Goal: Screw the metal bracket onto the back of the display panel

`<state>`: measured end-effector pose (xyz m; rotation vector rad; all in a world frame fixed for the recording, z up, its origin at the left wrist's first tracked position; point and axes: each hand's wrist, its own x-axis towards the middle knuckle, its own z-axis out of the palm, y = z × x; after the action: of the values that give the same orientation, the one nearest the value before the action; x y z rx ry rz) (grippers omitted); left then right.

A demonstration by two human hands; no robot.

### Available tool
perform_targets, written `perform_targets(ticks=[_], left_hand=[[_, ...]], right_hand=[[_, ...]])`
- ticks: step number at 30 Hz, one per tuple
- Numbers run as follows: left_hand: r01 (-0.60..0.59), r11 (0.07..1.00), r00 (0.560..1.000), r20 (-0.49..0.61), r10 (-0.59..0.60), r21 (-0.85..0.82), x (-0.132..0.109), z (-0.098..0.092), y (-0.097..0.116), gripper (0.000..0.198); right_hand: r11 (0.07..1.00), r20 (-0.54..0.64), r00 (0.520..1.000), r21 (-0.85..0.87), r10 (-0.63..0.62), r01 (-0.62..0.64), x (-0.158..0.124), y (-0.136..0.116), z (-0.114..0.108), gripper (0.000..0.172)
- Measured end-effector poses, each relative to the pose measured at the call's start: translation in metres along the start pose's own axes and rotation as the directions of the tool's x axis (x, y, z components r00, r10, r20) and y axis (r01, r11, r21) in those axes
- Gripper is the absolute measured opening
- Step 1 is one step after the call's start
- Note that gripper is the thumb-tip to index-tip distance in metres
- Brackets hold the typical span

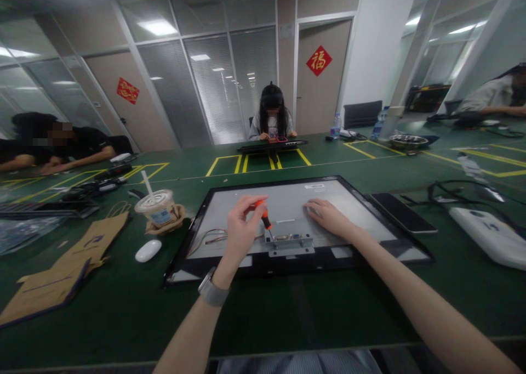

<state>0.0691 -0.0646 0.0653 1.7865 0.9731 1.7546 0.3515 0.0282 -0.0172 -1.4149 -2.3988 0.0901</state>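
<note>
My left hand (243,224) is closed around the orange and black handle of a screwdriver (266,218). The screwdriver tilts, its tip down at the left part of a metal bracket (291,244) that carries small connectors. The bracket sits near the front edge of a flat display panel (230,209) with a black frame and a grey back, lying on the table. My right hand (326,216) rests flat on the panel's back, fingers spread, behind and to the right of the bracket. Thin wires (209,237) lie on the panel left of my left hand.
Left of the panel are a white mouse (148,250), a drink cup (158,208) in a cardboard holder and a paper bag (82,259). To the right lie a black phone (402,212), cables and a white device (489,234). Several people sit around the green table (263,324).
</note>
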Motion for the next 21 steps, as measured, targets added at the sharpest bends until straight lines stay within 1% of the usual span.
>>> perform_targets(ticks=[2,4,7,9,10,12,14,18,21], left_hand=[[-0.048,0.998,0.998,-0.039,0.050,0.038,0.0004,0.0000,-0.0003,0.012],[-0.073,0.996,0.997,-0.032,0.074,0.045,0.0007,-0.0010,0.0010,0.015],[-0.040,0.999,0.999,0.025,0.040,-0.008,0.0004,-0.0022,0.0028,0.024],[-0.005,1.000,0.999,0.036,0.006,-0.020,0.0000,-0.0020,0.0023,0.024],[-0.004,1.000,1.000,0.025,0.004,-0.003,-0.0001,-0.0018,0.0018,0.022],[-0.038,0.998,0.999,-0.006,0.039,0.046,-0.0001,-0.0013,0.0006,0.017],[-0.072,0.995,0.997,-0.011,0.073,0.076,0.0001,-0.0016,0.0001,0.017],[-0.053,0.999,0.997,0.050,0.053,0.008,0.0003,-0.0035,-0.0001,0.029],[-0.025,0.999,0.997,0.072,0.027,-0.029,0.0002,-0.0038,-0.0002,0.031]], right_hand=[[1.000,0.002,1.000,0.004,-0.007,0.007,0.0002,-0.0002,-0.0005,0.041],[1.000,-0.003,1.000,0.012,-0.010,0.010,0.0003,-0.0002,-0.0006,0.040],[1.000,-0.007,1.000,0.018,-0.010,0.010,0.0001,-0.0003,-0.0010,0.039],[1.000,0.000,1.000,0.014,-0.004,0.004,-0.0002,-0.0011,-0.0017,0.039],[1.000,0.003,1.000,0.012,-0.001,0.000,-0.0003,-0.0016,-0.0021,0.040],[1.000,0.005,1.000,0.007,0.003,-0.003,-0.0005,-0.0024,-0.0027,0.040],[1.000,0.007,1.000,0.005,-0.001,0.001,-0.0004,-0.0024,-0.0025,0.040],[1.000,0.005,1.000,0.011,0.007,-0.007,0.0003,0.0002,0.0002,0.040],[1.000,-0.002,1.000,0.021,0.014,-0.014,0.0007,0.0020,0.0018,0.040]])
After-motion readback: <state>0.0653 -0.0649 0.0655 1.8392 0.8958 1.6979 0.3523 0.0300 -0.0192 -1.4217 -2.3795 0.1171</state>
